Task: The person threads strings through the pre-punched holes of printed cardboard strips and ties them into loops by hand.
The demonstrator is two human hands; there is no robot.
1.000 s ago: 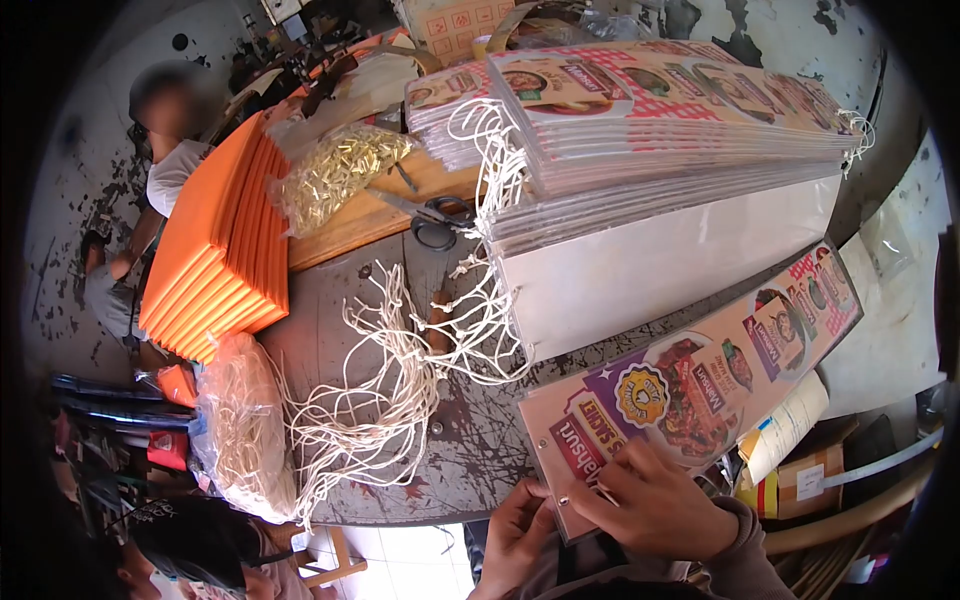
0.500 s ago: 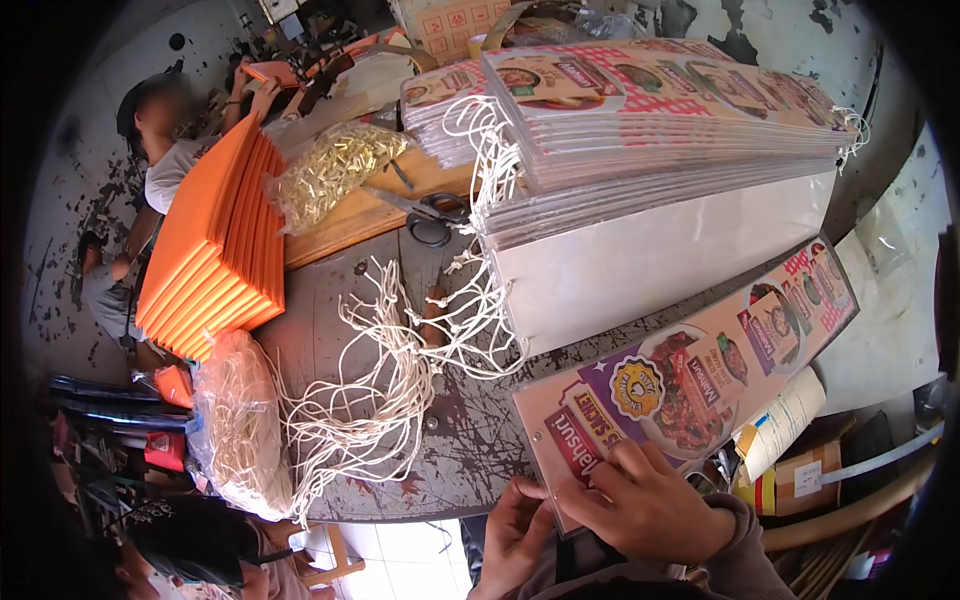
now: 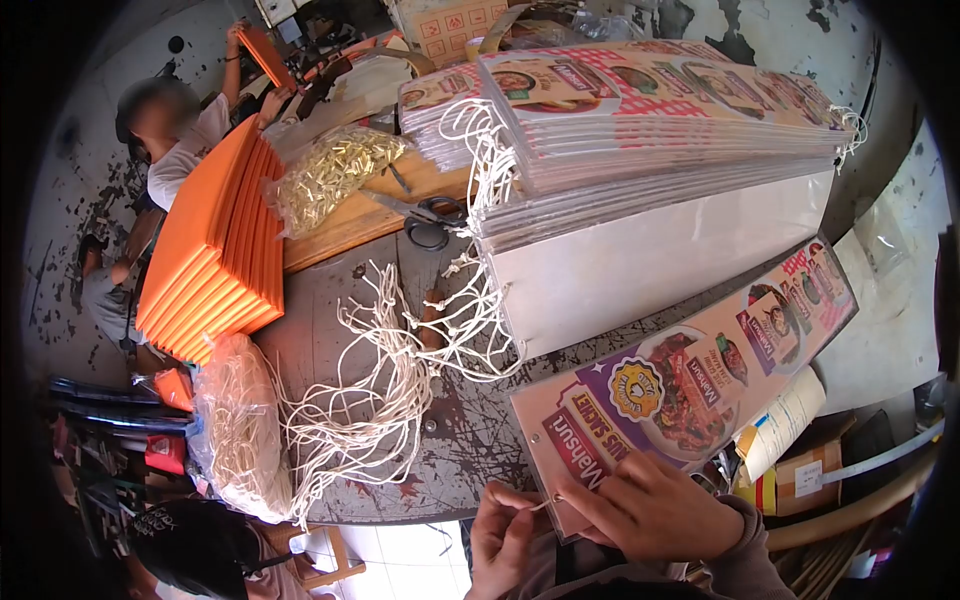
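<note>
A long printed laminated sheet (image 3: 690, 370) lies slanted at the table's front right edge. My right hand (image 3: 650, 505) rests on its lower left end, fingers bent round the edge by a corner hole. Just left of that corner, my left hand (image 3: 505, 535) pinches a short piece of white string (image 3: 540, 507) that reaches the hole. Behind the sheet stands a tall stack of similar sheets (image 3: 660, 255) with knotted strings at both ends. A tangle of loose white strings (image 3: 375, 400) lies left of the sheet.
Scissors (image 3: 430, 222) and a bag of small gold pieces (image 3: 335, 175) lie behind the strings. Orange folded stacks (image 3: 215, 245) and a bagged string bundle (image 3: 240, 430) are at left. One person (image 3: 185, 140) holds an orange item at back left; another (image 3: 195, 540) is at lower left.
My left hand has shifted slightly left from the sheet's corner, and white string now shows at its fingertips. The person at back left has raised an orange item.
</note>
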